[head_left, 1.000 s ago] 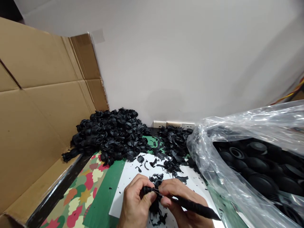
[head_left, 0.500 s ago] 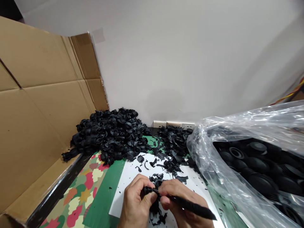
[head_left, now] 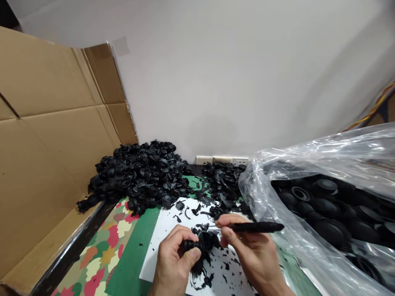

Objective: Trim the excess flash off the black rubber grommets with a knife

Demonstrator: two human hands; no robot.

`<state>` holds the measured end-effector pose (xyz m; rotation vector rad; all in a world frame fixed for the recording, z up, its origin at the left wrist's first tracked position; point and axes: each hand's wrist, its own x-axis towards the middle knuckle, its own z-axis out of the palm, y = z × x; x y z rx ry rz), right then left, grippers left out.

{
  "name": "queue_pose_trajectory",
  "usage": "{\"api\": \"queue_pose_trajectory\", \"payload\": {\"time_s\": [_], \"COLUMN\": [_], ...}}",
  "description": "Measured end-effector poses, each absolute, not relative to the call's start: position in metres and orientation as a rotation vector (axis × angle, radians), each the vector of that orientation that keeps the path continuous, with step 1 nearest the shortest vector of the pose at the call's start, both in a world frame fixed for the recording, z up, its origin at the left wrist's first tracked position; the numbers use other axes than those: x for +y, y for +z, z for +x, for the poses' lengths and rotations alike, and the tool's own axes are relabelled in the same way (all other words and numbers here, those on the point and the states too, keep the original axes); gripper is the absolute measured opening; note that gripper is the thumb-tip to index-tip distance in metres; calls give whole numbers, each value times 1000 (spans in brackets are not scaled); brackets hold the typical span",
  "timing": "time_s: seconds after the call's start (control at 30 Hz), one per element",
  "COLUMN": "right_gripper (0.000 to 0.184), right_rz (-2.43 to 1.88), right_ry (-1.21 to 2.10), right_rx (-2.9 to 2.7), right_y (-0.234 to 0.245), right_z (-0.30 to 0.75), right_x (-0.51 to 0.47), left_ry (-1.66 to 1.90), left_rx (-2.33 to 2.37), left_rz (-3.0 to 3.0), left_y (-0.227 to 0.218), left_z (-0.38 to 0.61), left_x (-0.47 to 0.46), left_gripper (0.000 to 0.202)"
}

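My left hand (head_left: pixel 173 261) pinches a small black ribbed rubber part (head_left: pixel 191 246) between thumb and fingers, low over the white sheet (head_left: pixel 154 255). In my right hand (head_left: pixel 257 253) is a pen-like tool (head_left: pixel 257 227) with a thick black handle and a thin metal tip. That tip points left, just above and to the right of the rubber part, and seems apart from it. Black rubber scraps (head_left: pixel 200 269) lie on the sheet beneath both hands, and some overlap the part's outline.
A heap of black rubber parts (head_left: pixel 145 172) stands at the left by a cardboard box (head_left: pixel 58 148). Black trimmings (head_left: pixel 224 181) pile up at the back, near wall sockets (head_left: pixel 204 160). An open clear plastic bag (head_left: pixel 256 189) with larger black parts (head_left: pixel 331 232) occupies the right.
My right hand has moved up and right with the tool, its tip drawn away from the rubber part. The handle now lies nearly level. My left hand keeps its pinch.
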<state>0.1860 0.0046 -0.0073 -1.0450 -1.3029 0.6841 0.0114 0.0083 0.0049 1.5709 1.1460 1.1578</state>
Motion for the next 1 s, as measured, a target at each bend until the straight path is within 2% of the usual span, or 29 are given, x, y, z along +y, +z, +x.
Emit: {"api": "queue_pose_trajectory", "payload": {"time_s": [0.37, 0.53, 1.0], "right_gripper": [14, 19, 13], "right_rz": [-795, -786, -782], "right_ry": [1124, 1115, 995], "right_rx": [-1037, -1008, -1158], "right_y": [0, 0, -5], "right_z": [164, 158, 161], "right_x": [-6, -6, -7], "left_ry": [1122, 1121, 1085], "left_rx": [1109, 1098, 1066], "left_rz": [1483, 1462, 1380], "left_y": [5, 5, 7], "left_z": [12, 13, 12], "left_x": [9, 9, 8], "left_gripper": [6, 5, 7]}}
